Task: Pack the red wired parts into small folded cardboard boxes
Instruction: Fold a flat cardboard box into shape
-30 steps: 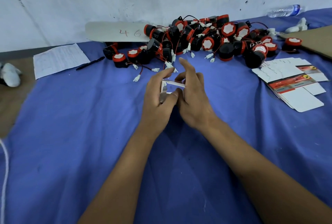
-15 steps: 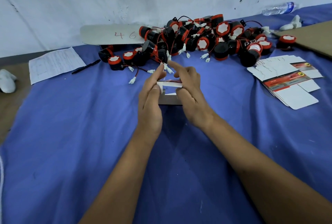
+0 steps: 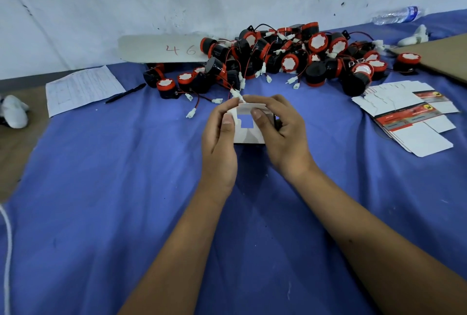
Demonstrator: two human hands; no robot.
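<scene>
A small white cardboard box [image 3: 249, 134] sits between my hands over the middle of the blue cloth, its open end facing me so the cloth shows through. My left hand [image 3: 219, 145] grips its left side, thumb on the left flap. My right hand [image 3: 280, 133] grips its right side, thumb on the front and fingers curled over the top flap. A pile of black parts with red rims and red wires [image 3: 278, 59] lies along the wall behind the box. Flat unfolded box blanks [image 3: 414, 117] are stacked at the right.
A printed sheet [image 3: 83, 88] and a black pen [image 3: 125, 93] lie at the left. A card marked 46 [image 3: 161, 49] leans behind the pile. A water bottle [image 3: 396, 14] and a brown board [image 3: 439, 58] are at the far right. White cloth [image 3: 14, 114] lies at the left edge.
The box has been opened up from a nearly flat shape into a hollow sleeve. Both hands have shifted slightly and now hold it by its sides.
</scene>
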